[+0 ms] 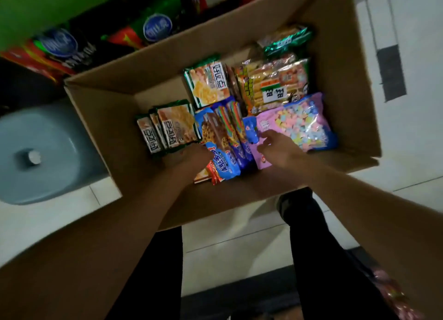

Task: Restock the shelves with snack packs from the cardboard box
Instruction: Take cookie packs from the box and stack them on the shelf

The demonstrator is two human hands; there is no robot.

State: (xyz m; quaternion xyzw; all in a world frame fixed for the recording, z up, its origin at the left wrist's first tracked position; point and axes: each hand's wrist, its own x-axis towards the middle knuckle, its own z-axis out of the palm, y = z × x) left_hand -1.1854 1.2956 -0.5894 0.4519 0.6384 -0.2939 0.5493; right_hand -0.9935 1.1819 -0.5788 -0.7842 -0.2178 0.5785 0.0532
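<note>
Snack packs (242, 118) laid inside cardboard box (115, 109) on tiled floor (239, 243), directly under both hands. Blue cookie packs (224, 149) flanked by green-edged packs (167, 128) and pink marshmallow bag (299, 123). Shelf stock (79, 44) seen beyond box, grey stool (43, 152) beside it. Left hand (191, 155) curled at blue pack edge, grip uncertain. Right hand (275, 144) relaxed, fingertips touching pink bag.

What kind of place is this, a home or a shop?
Most likely a small shop. A cardboard box full of assorted snack packs stands on a tiled floor, and right behind it a shelf holds rows of more packaged goods, as for sale.
</note>
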